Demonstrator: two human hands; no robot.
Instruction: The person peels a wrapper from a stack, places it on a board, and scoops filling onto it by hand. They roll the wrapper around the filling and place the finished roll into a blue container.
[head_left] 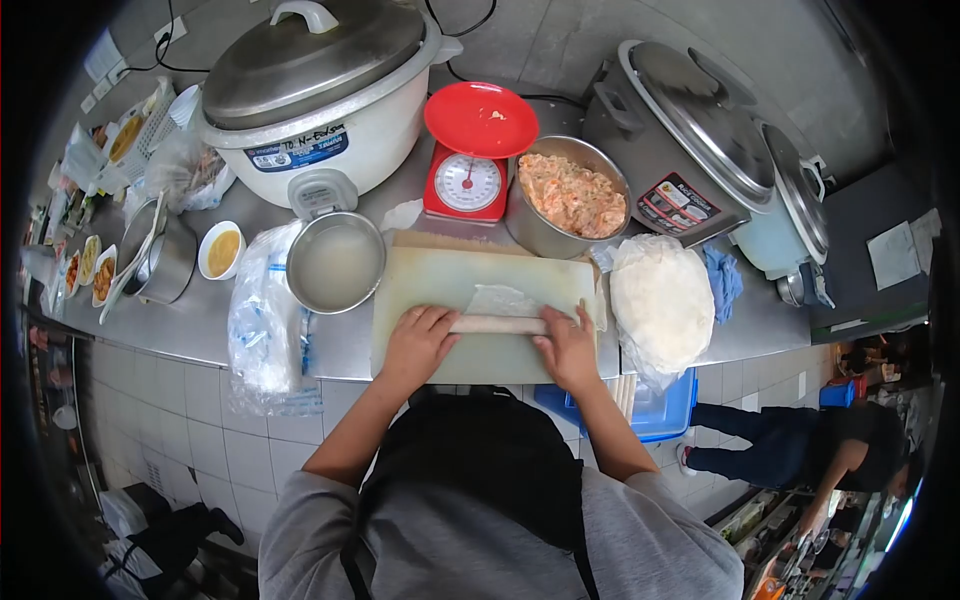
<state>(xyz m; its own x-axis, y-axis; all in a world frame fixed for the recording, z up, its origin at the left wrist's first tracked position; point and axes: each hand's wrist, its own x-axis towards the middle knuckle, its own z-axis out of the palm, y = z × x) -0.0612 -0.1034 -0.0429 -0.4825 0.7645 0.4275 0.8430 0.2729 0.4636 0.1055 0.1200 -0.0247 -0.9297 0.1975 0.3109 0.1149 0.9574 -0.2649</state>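
Observation:
My left hand (420, 345) rests on the left end of a long, pale spring roll (497, 325), its fingers curled over it. My right hand (568, 350) presses on the right end in the same way. The roll lies across a whitish cutting board (420, 285), and a thin, translucent flap of wrapper (502, 299) spreads flat just beyond it. Behind the board stands a metal pot (572, 195) of orange-pink chopped filling. To the left is a metal bowl (336, 262) of cloudy liquid. A plastic-covered stack of round white wrappers (660, 305) sits at the right.
A red scale (467, 185) and large rice cookers (320, 100) line the back. At left are a plastic bag (265, 310) and a small white bowl (221, 251). Similar long rolls (622, 393) lie by a blue tub (665, 410) below. Another person (780, 445) stands right.

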